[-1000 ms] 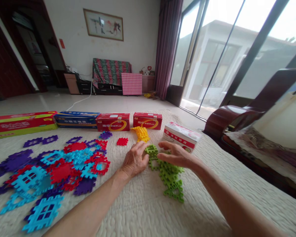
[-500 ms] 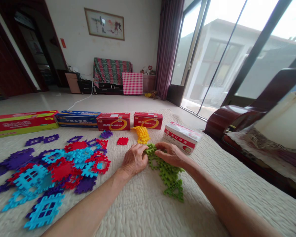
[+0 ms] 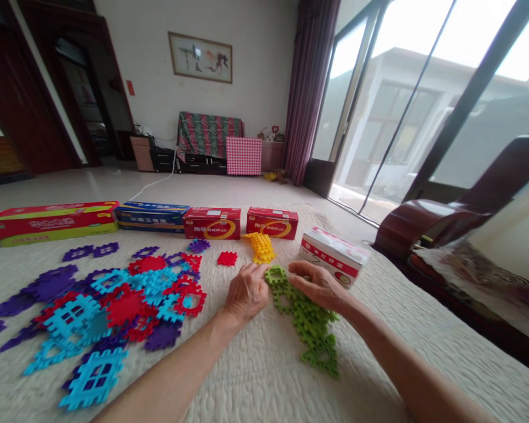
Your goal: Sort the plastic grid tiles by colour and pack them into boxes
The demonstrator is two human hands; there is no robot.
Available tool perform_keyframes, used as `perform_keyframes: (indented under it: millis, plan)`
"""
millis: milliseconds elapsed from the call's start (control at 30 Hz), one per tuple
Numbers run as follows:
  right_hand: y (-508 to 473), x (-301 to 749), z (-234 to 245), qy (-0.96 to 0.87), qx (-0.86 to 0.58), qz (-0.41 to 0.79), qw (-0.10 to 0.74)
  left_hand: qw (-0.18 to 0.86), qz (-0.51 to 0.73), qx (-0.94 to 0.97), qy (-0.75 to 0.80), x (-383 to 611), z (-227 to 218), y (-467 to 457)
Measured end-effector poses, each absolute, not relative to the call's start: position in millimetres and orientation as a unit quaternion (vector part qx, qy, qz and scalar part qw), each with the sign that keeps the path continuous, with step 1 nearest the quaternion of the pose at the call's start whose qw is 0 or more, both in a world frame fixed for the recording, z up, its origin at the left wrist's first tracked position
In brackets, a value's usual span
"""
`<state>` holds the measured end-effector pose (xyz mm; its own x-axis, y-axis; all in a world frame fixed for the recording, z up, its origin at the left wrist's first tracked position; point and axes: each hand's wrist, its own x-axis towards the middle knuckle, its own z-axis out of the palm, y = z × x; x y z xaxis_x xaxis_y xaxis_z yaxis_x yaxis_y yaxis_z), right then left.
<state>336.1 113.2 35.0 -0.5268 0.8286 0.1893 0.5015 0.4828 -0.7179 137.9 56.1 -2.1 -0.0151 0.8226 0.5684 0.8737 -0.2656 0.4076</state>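
Observation:
Above the top end of a heap of green interlocking plastic tiles (image 3: 311,320), a square green window-frame tile (image 3: 275,274) shows between my hands. My left hand (image 3: 248,292) has its fingers curled, with the tips at that tile's left edge. On the other side, my right hand (image 3: 317,283) reaches over the heap, thumb and fingers a little apart and slightly off the tile's right edge. Its palm hides part of the heap. Just beyond my left hand stands a curved row of yellow tiles (image 3: 261,247). A single red tile (image 3: 227,258) lies to their left.
Red, blue and purple tiles (image 3: 126,308) are scattered over the quilted cover (image 3: 255,376) at left. Along the far edge stand a red-green box (image 3: 53,222), a blue box (image 3: 152,217) and two red boxes (image 3: 211,223). A white-red box (image 3: 335,252) sits right of my hands.
The view has swung slightly left and up. Between my hands the green tile shows its opening more plainly, and my left hand has shifted a little left with it. The right hand has hardly moved.

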Motion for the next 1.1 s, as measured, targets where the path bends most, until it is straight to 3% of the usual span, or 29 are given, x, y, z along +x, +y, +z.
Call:
perform_keyframes:
  millis: [167,467,900,1100]
  plan:
    - [124.9,320.6,40.5,-0.788,-0.447,0.286,0.313,0.033,-0.461,-0.637,-0.617,134.9,-3.7,60.3]
    - [166.7,267.0,52.7,-0.788,-0.496,0.248,0.268,0.065,-0.512,-0.585,-0.625,123.8,7.7,89.0]
    - [199.4,224.7,44.4,-0.816,-0.504,0.206,0.196,0.018,-0.262,-0.65,-0.713,87.2,30.3,163.7]
    - [209.5,219.3,41.1,-0.82,-0.496,0.209,0.194,0.001,-0.251,-0.663,-0.705,82.6,21.3,179.0]
